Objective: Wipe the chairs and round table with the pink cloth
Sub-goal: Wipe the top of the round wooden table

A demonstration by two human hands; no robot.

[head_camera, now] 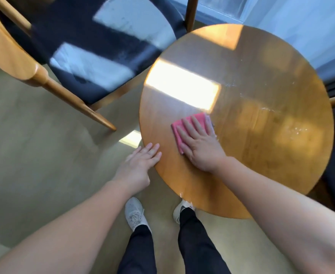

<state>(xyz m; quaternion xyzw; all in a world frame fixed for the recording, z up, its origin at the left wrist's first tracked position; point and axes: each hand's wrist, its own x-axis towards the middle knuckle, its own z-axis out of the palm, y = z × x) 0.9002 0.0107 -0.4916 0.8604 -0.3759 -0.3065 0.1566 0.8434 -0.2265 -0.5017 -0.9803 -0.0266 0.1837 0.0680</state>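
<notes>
The pink cloth (178,125), folded into a small flat pad, lies under the right fingers (194,125) on the round wooden worktop (261,135). The glossy top shows wet streaks beyond and to the right of them. A wooden chair (83,56) with a dark blue seat stands beyond the left fingers (152,151), just beside the worktop's rim.

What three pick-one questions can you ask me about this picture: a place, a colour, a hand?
1. Where is the pink cloth? A) on the round table B) on a chair seat C) on the floor
2. What colour are the shoes? A) red B) white C) green
3. What is the right hand doing? A) making a fist B) hanging in the air C) pressing flat on the cloth
Answers: 1 A, it lies on the wooden top; 2 B, both shoes look white; 3 C, it lies flat over the cloth.
</notes>
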